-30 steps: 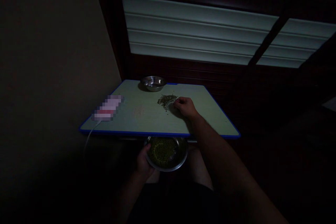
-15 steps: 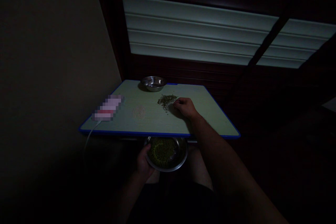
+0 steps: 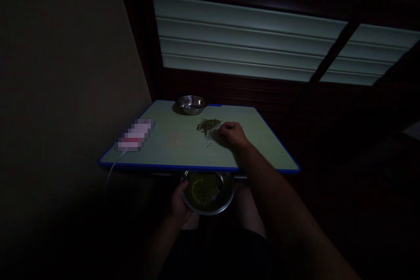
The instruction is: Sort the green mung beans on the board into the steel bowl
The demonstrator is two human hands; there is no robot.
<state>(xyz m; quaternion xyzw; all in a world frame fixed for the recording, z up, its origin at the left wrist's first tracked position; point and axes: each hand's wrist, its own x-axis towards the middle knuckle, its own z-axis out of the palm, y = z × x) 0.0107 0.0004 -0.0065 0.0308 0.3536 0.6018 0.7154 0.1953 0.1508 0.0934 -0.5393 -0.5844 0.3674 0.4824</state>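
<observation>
My left hand (image 3: 181, 201) is closed on the left rim of a metal bowl (image 3: 226, 204), held over my lap just below the table's front edge. Small green beans, like mung beans (image 3: 201, 190), lie inside it. On the tabletop, my right hand (image 3: 232, 133) is closed, its fingertips pinched at the right side of a scattered pile of the same beans (image 3: 208, 125). A pale, see-through piece (image 3: 212, 133) reaches from those fingers to the pile; its exact kind is too dim to make out. A few loose beans lie just in front.
The light table (image 3: 262, 153) has a blue rim. A second metal bowl (image 3: 192, 105) stands at its back edge. On the left lies a blurred-out phone-like device (image 3: 135, 135) with a white cable (image 3: 111, 170) hanging off the edge. A wall rises at left, slatted panels behind.
The see-through piece has shifted slightly at the pile's near edge, and a few beans have moved toward me. My left hand and the bowl stay in place.
</observation>
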